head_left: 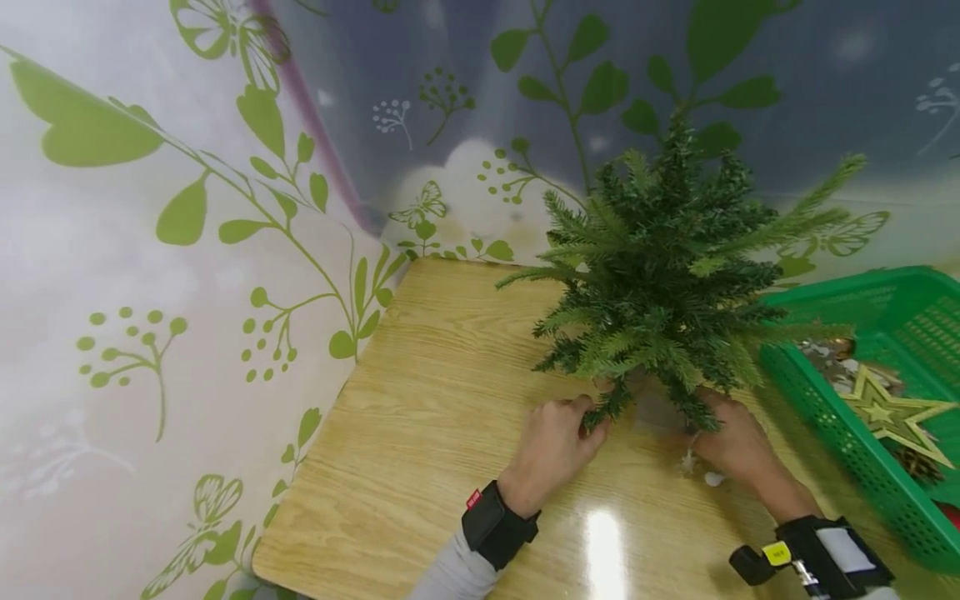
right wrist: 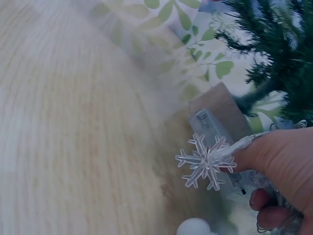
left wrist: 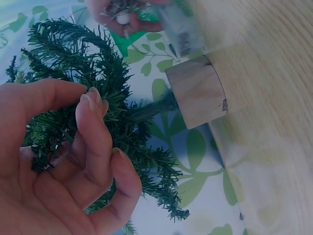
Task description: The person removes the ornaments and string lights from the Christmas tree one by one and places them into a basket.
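A small artificial Christmas tree (head_left: 667, 275) stands on the table, its block-shaped wooden base (left wrist: 198, 93) showing in the left wrist view. At the tree's lower front left, my left hand (head_left: 551, 446) pinches the tip of a low green branch (left wrist: 51, 139) between thumb and fingers. On the other side, my right hand (head_left: 735, 442) grips a bunched string of lights. From it hang a clear plastic snowflake (right wrist: 205, 160) and a white ball (right wrist: 193, 227). A clear battery box (right wrist: 215, 129) appears beside that hand, overlapping the base in the right wrist view.
A green plastic basket (head_left: 847, 450) sits to the right of the tree. Inside lie a gold star (head_left: 877, 412), a pine cone (head_left: 918, 462) and other ornaments. Patterned walls rise behind and left of the wooden table (head_left: 397, 433).
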`<state>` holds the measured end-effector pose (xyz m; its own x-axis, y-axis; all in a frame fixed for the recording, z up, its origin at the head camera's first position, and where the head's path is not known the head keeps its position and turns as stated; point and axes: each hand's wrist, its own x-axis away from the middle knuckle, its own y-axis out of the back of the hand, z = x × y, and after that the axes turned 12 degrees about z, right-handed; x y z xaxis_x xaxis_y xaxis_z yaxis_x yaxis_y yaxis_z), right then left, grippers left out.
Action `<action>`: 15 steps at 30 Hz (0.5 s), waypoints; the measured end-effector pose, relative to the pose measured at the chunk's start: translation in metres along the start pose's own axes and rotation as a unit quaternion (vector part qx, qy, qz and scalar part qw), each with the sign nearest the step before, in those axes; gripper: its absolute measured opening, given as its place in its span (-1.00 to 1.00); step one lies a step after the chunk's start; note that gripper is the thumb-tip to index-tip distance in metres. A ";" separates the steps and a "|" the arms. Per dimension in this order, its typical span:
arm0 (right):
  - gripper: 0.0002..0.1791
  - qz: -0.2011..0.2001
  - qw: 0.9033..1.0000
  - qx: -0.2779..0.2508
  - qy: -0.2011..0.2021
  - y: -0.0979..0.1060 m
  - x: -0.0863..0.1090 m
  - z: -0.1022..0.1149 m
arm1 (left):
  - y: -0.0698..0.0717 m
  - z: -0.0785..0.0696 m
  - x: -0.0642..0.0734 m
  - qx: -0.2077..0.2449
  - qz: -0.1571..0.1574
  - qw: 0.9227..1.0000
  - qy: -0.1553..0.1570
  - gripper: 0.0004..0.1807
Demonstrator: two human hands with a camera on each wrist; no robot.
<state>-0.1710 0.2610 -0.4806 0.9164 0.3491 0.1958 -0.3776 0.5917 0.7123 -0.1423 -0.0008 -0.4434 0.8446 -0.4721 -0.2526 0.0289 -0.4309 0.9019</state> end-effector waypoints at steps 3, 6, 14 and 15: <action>-0.31 -0.040 0.996 0.083 0.009 0.008 0.000 -0.001 | 0.000 0.000 0.000 -0.007 -0.005 1.000 -0.005 -0.80; -0.63 -0.043 0.995 0.090 -0.023 0.019 0.005 0.000 | 0.000 0.000 0.000 -0.018 -0.004 1.000 -0.009 -0.80; -0.39 -0.106 0.986 0.123 -0.034 0.055 0.026 0.004 | 0.002 -0.002 0.001 -0.001 0.008 1.000 -0.006 -0.77; -0.36 -0.120 0.984 0.126 -0.030 0.059 0.029 0.004 | 0.002 -0.001 0.002 0.002 0.007 1.000 -0.006 -0.77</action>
<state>-0.1661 0.3034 -0.4304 0.9842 0.1733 0.0361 -0.1118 0.4502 0.8859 -0.1399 -0.0015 -0.4417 0.8389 -0.4862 -0.2447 0.0156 -0.4278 0.9037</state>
